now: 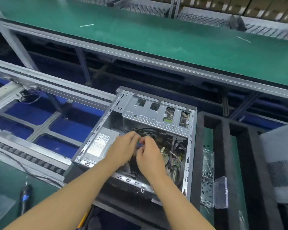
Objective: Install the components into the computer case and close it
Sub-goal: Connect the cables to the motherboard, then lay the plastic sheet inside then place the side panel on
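Head view, only cam.

Case (188,130): lies on its side, open face up, side panel off. Sits partly on the conveyor rails (45,87), partly against black foam tray (223,146) on its right.

Inside case: PSU (99,143) w/ white label at left wall, seated flat. Drive cage (150,113) at far end, bare metal, several cut-outs. Board (173,156) on the floor at right, green, w/ loose thin wires over it. Black cables run under the cage near the hands.

Left hand (123,150): over case centre, just right of PSU. Grip narrow, fingertips pinched on a small connector (139,144), blue/purple w/ a bit of green; detail blurred.

Right hand (148,153): touching the left, fingertips meet at same connector. Grip narrow, pinched on it too. Which hand bears the load: cannot tell. Both forearms bare, reaching in from the near edge.

Connector is held above the board, inside the case, near its middle. Whether it is plugged to anything: cannot tell.

Around: clear box (206,180) of small screws in the foam tray slot just right of case, lid open to the right. Grey panel (279,163) at far right edge, vent grid on it. Screwdriver (25,198) on green desk (5,180) at near left, cord attached. Second green desk beyond the rails, w/ two white ties on it.
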